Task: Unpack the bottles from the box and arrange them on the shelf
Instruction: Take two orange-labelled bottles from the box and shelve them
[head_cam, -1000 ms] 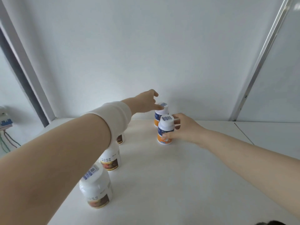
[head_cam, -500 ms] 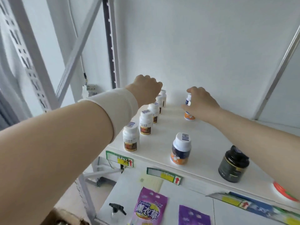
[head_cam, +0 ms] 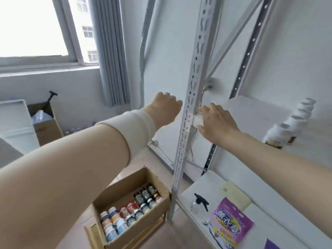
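Cardboard box (head_cam: 142,229) of bottles (head_cam: 129,212) sits below — left hand (head_cam: 164,109) curled, holding nothing visible; right hand (head_cam: 218,123) loosely spread, empty.

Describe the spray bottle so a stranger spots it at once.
Find the shelf's perforated front post. At its foot, on the lower shelf, stands the spray bottle. Unlike the flat purple bag beside it, it is clear with a black trigger head.

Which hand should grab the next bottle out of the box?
Probably the left hand: the cardboard box of bottles sits low, beneath the left arm, while the right hand is across by the shelf post. Both hands look empty.
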`<state>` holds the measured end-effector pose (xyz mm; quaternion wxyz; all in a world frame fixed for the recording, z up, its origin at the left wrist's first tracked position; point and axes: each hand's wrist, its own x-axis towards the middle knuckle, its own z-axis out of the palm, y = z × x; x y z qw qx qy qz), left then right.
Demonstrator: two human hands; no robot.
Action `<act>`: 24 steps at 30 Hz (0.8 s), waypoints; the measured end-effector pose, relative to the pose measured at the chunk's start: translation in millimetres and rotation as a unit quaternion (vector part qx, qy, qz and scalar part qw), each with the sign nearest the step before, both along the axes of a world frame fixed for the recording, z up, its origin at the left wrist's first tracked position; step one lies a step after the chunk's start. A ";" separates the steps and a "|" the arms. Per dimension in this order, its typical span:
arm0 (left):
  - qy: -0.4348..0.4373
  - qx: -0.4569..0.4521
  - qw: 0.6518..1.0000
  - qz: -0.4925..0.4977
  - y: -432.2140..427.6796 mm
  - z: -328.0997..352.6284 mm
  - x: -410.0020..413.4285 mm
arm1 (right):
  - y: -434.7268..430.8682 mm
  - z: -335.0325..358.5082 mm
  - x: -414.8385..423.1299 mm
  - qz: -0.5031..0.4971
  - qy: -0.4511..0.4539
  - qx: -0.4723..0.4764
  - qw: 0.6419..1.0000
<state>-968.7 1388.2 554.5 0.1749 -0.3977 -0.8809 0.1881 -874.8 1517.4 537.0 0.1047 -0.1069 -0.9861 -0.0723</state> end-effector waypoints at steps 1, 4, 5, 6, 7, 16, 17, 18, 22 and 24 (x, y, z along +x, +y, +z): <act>-0.018 -0.006 0.999 0.027 -24.0 -14.6 -16.2 | -19.3 -13.4 -19.7 0.020 -0.012 -0.006 1.000; -0.060 -0.009 0.994 0.093 -92.1 -67.9 -61.6 | -71.0 -64.3 -73.2 0.063 -0.068 -0.018 0.996; -0.078 -0.010 0.990 0.117 -112.0 -88.0 -73.6 | -85.2 -84.3 -88.8 0.078 -0.088 -0.018 0.993; -0.098 -0.014 0.985 0.141 -130.2 -108.1 -83.7 | -99.4 -104.2 -102.7 0.092 -0.109 -0.017 0.990; -0.121 -0.020 0.979 0.163 -146.6 -127.7 -91.8 | -113.1 -124.2 -114.8 0.105 -0.130 -0.017 0.986; -0.313 -0.008 0.908 0.280 -211.6 -316.3 -141.5 | -178.1 -302.5 -194.1 0.194 -0.305 -0.035 0.932; -0.335 -0.004 0.895 0.294 -214.2 -337.4 -145.2 | -181.3 -324.5 -201.6 0.205 -0.319 -0.040 0.924; -0.361 0.000 0.881 0.308 -216.9 -358.4 -147.0 | -184.5 -346.5 -207.1 0.213 -0.341 -0.048 0.914; -0.463 -0.022 0.808 0.364 -225.7 -450.4 -141.9 | -196.3 -433.5 -216.6 0.221 -0.445 -0.071 0.865; -0.498 -0.034 0.780 0.379 -228.8 -492.1 -141.6 | -200.8 -476.9 -217.9 0.218 -0.491 -0.089 0.839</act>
